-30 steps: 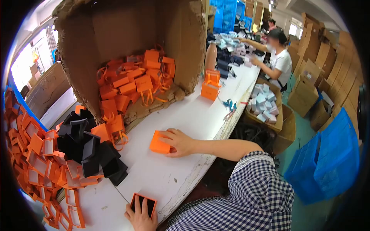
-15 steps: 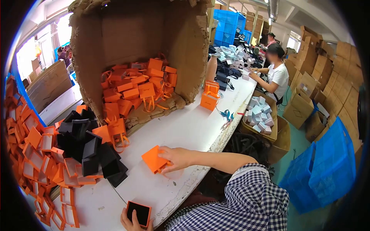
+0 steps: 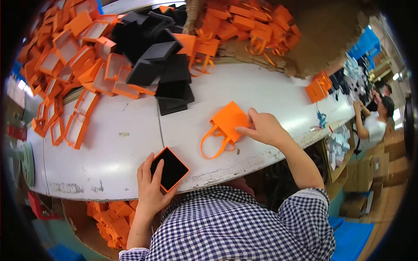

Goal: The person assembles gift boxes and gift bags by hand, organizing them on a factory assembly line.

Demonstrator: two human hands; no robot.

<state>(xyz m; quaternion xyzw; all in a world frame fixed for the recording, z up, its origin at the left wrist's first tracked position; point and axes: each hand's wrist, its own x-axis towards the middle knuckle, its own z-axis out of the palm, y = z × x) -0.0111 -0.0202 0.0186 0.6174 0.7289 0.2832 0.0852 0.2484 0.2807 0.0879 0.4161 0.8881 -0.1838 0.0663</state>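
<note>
My left hand (image 3: 152, 182) is closed round a square orange box tray (image 3: 183, 167) with a black insert (image 3: 170, 169), near the table's front edge. A finger lies over the insert. My right hand (image 3: 267, 128) has its thumb and forefinger at the right edge of an orange box sleeve (image 3: 230, 119) with a ribbon handle, pinching its corner. The ribbon loop (image 3: 203, 145) hangs out at the sleeve's lower left, over the white table (image 3: 109, 161). Black padded inserts (image 3: 163, 65) lie in a heap beyond both hands.
Open orange trays (image 3: 82, 65) are piled at left. A torn cardboard carton (image 3: 331, 43) holds orange boxes at the back. Another orange box (image 3: 319, 87) and blue scissors (image 3: 321, 119) lie at right. Below the table are more orange boxes (image 3: 113, 222). A co-worker (image 3: 375, 124) sits far right.
The view has swung down and left, bringing my torso and the boxes below the table into sight. My left hand still holds the tray. The sleeve's ribbon loop now shows fully.
</note>
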